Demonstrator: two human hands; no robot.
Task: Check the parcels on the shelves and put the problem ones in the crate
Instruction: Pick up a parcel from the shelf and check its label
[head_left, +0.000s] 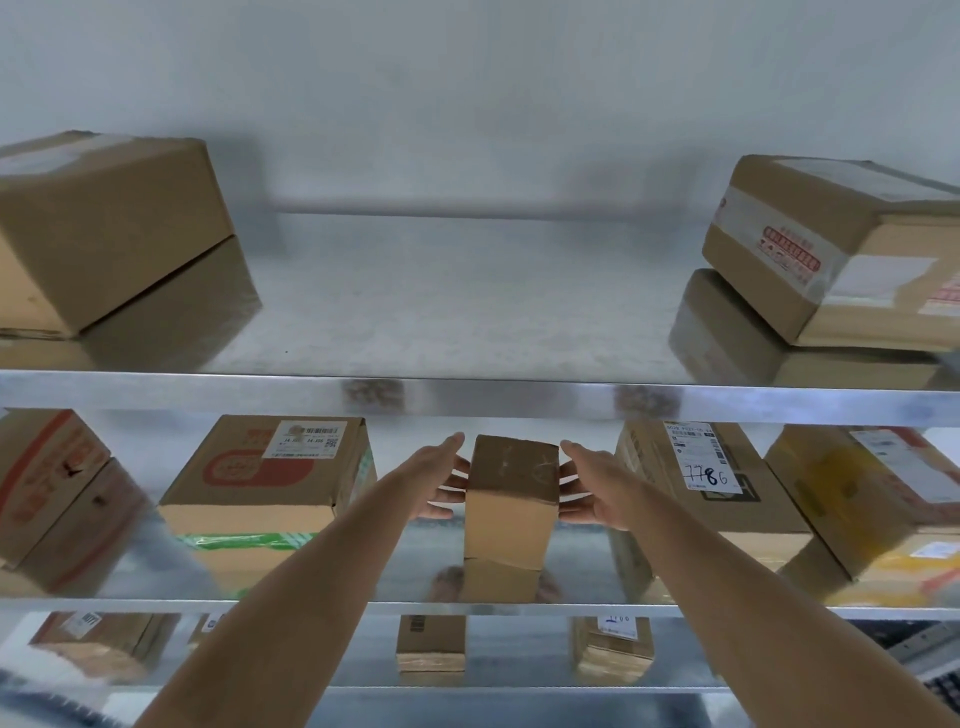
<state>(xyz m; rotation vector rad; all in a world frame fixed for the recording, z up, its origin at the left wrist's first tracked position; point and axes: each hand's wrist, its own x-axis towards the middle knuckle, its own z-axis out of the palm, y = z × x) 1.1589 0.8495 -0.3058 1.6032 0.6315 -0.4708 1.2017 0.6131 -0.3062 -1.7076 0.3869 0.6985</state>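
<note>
A small plain cardboard parcel (511, 499) stands upright in the middle of the second metal shelf (322, 605). My left hand (441, 480) is at its left side and my right hand (584, 486) at its right side. The fingers of both hands are spread and straight, with the tips at the parcel's side faces. The crate is not in view.
On the same shelf are a parcel with a red logo (270, 473), one with a white label marked 7786 (696, 475), and others at both ends. The top shelf (467, 387) carries a box at the left (104, 228) and a taped box at the right (841, 249). More parcels stand below.
</note>
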